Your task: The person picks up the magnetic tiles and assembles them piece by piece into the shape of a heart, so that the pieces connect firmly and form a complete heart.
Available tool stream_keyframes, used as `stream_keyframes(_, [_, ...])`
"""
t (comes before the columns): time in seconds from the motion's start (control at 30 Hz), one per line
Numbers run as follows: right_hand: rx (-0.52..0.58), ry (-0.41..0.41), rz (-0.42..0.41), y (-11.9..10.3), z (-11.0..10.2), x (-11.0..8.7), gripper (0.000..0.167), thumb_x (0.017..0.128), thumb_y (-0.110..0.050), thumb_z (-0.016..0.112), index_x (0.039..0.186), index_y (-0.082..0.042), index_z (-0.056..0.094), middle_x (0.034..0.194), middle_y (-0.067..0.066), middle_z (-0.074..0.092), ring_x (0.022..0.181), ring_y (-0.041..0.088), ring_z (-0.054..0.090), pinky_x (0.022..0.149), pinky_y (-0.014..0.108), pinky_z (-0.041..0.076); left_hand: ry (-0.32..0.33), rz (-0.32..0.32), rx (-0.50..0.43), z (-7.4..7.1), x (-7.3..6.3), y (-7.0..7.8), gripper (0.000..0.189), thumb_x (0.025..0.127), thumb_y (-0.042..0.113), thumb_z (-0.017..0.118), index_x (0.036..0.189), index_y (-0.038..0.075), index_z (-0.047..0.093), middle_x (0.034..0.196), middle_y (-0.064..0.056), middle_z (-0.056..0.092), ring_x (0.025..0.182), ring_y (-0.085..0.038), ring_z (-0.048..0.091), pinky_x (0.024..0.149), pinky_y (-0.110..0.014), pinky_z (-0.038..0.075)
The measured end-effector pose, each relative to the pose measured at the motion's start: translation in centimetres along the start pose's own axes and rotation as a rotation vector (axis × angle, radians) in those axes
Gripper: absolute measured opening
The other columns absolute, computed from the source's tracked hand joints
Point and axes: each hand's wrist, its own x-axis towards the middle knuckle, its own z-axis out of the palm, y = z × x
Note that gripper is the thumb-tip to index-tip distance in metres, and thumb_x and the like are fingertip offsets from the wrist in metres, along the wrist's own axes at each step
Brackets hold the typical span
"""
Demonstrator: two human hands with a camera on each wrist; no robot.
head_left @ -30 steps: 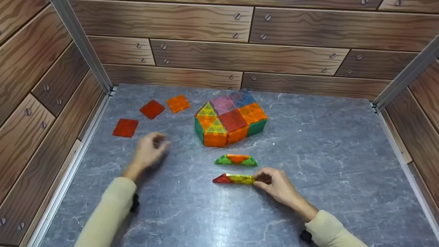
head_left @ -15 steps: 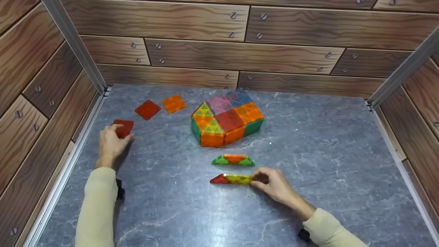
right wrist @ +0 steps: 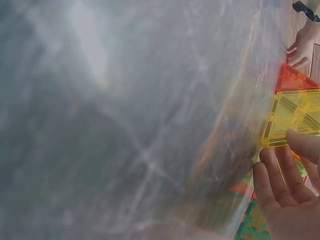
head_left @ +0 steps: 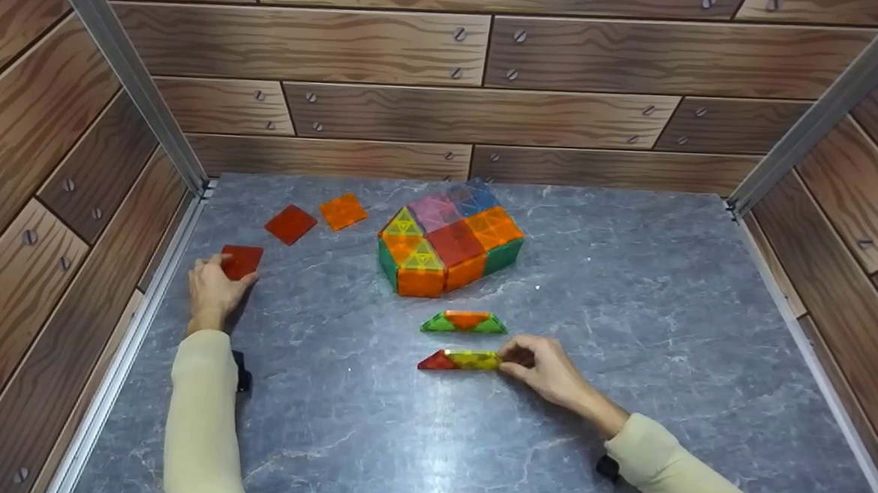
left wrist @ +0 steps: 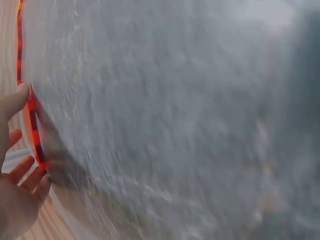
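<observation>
My left hand (head_left: 213, 289) is at a red square magnetic tile (head_left: 243, 263) on the left of the tabletop. In the left wrist view the thumb and fingers span the edge of this red tile (left wrist: 34, 127). My right hand (head_left: 545, 368) pinches the right end of a yellow magnetic tile (head_left: 474, 360), which stands upright with a red triangular tile (head_left: 435, 360) at its left end. The right wrist view shows the thumb on the face of the yellow tile (right wrist: 295, 112). Just behind stands a green and orange row of tiles (head_left: 465, 321).
A closed block built of coloured tiles (head_left: 454, 241) stands at the back middle. Another red square tile (head_left: 290, 224) and an orange square tile (head_left: 343, 212) lie flat to its left. Wood-patterned walls (head_left: 386, 112) enclose the grey marbled tabletop (head_left: 631, 302).
My left hand has moved left from the open tabletop onto the nearest red square tile. My right hand has stayed at the yellow tile. The head view has shifted slightly.
</observation>
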Motion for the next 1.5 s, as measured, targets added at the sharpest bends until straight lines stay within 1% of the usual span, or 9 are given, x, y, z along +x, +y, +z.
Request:
stream_keyframes(0.13, [0.006,-0.009,-0.021,0.0,0.1,0.1,0.008,0.093,-0.008,0.079,0.101,-0.009,0.077,0.1,0.011,0.079,0.086,0.004,0.07,0.076,0.021,0.06,0.014,-0.007,0.012,-0.2,-0.1,0.4,0.064,0.099,0.027,0.072,0.15,-0.005,0.051,0.145,-0.037,0.051,0.135,-0.053,0.041,0.118,-0.061,0.035])
stream_keyframes(0.23, [-0.001,-0.005,-0.03,0.0,0.1,0.3,0.008,0.093,-0.007,0.079,0.101,-0.009,0.077,0.099,0.011,0.079,0.086,0.005,0.07,0.075,0.021,0.06,-0.002,-0.002,0.025,-0.6,-0.2,0.8,0.063,0.099,0.026,0.072,0.148,-0.006,0.051,0.145,-0.037,0.052,0.137,-0.054,0.041,0.12,-0.061,0.034])
stream_keyframes(0.47, [-0.017,0.002,-0.021,-0.2,-0.2,0.5,0.01,0.092,-0.007,0.079,0.102,-0.009,0.077,0.101,0.01,0.079,0.087,0.008,0.071,0.077,0.022,0.06,-0.052,0.041,0.059,-1.5,-0.3,1.4,0.068,0.093,0.027,0.075,0.146,-0.009,0.053,0.145,-0.036,0.056,0.13,-0.056,0.046,0.114,-0.062,0.04])
stream_keyframes(0.67, [-0.024,-0.008,0.001,-0.2,-0.2,0.5,0.009,0.093,-0.008,0.078,0.102,-0.01,0.077,0.103,0.009,0.079,0.089,0.009,0.071,0.078,0.022,0.06,-0.098,0.094,0.047,-1.3,-1.1,1.7,0.073,0.091,0.03,0.077,0.148,-0.008,0.052,0.144,-0.035,0.056,0.131,-0.053,0.051,0.114,-0.062,0.044])
stream_keyframes(0.83, [-0.017,-0.011,0.006,-0.2,-0.3,0.4,0.009,0.094,-0.008,0.078,0.102,-0.011,0.076,0.103,0.009,0.079,0.09,0.01,0.072,0.079,0.022,0.06,-0.113,0.172,0.016,-0.4,-2.4,2.4,0.072,0.089,0.031,0.079,0.146,-0.006,0.055,0.14,-0.034,0.058,0.128,-0.05,0.055,0.111,-0.062,0.047])
stream_keyframes(0.97, [-0.012,-0.011,-0.001,-0.1,-0.2,0.3,0.01,0.093,-0.008,0.078,0.102,-0.011,0.077,0.102,0.009,0.079,0.088,0.008,0.071,0.078,0.021,0.06,-0.166,0.219,-0.021,0.5,-3.9,3.5,0.073,0.089,0.027,0.08,0.149,-0.005,0.053,0.141,-0.033,0.057,0.127,-0.046,0.056,0.11,-0.059,0.049])
stream_keyframes(1.27, [-0.021,-0.018,-0.001,0.1,-0.1,0.1,0.01,0.093,-0.008,0.079,0.102,-0.011,0.077,0.102,0.008,0.079,0.088,0.008,0.071,0.077,0.021,0.06,-0.242,0.321,-0.082,3.2,-7.3,6.8,0.082,0.081,0.026,0.088,0.15,-0.004,0.053,0.14,-0.027,0.061,0.123,-0.04,0.061,0.108,-0.054,0.052])
stream_keyframes(1.43, [-0.029,-0.023,0.001,0.0,-0.2,0.1,0.01,0.093,-0.008,0.079,0.103,-0.011,0.077,0.102,0.008,0.079,0.088,0.009,0.072,0.077,0.021,0.06,-0.278,0.375,-0.146,4.7,-9.1,8.7,0.083,0.077,0.022,0.091,0.148,-0.003,0.056,0.134,-0.023,0.064,0.121,-0.038,0.064,0.107,-0.052,0.054])
stream_keyframes(1.5, [-0.027,-0.026,0.002,0.0,-0.2,0.1,0.01,0.093,-0.008,0.079,0.103,-0.011,0.077,0.102,0.008,0.079,0.089,0.009,0.072,0.078,0.021,0.06,-0.308,0.394,-0.174,5.2,-9.8,9.4,0.083,0.076,0.02,0.091,0.148,-0.002,0.057,0.132,-0.021,0.064,0.12,-0.037,0.066,0.106,-0.051,0.055])
